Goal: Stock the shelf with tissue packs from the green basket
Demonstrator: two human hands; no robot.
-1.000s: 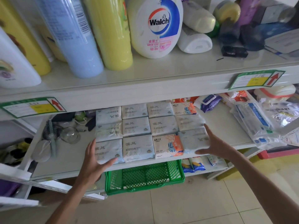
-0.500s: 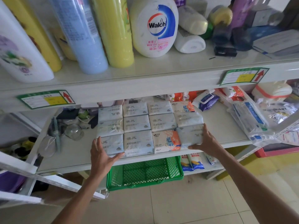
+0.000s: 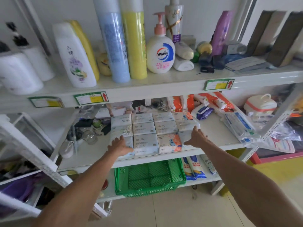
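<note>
Both your hands have slid deeper: left hand (image 3: 120, 145) and right hand (image 3: 196, 136), fingers straight, flank the tissue packs (image 3: 153, 133); bare shelf (image 3: 218, 133) lies right

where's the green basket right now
In the head view the green basket sits low and centre on the bottom shelf, directly under the tissue packs, with blue-and-white packets on its right.

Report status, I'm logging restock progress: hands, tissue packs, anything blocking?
Left hand and right hand flat against tissue packs, squaring the block on the shelf. Green basket looks empty. Nothing blocking.
</note>
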